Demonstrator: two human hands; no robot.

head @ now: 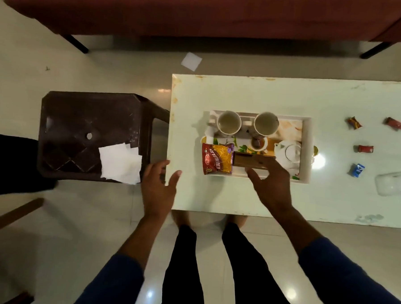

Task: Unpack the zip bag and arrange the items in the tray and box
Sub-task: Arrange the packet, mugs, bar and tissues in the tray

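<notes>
Lying flat in tray (306,148) — red-yellow snack packet (217,158)

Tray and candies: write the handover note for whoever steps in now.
Left hand: open, empty, at the table's left edge.
Right hand: on the brown box in the white tray; grip unclear.
In the tray: two white cups, a white teapot, a red-and-yellow snack packet.
Left: five wrapped candies loose on the pale table, by the clear zip bag.
</notes>
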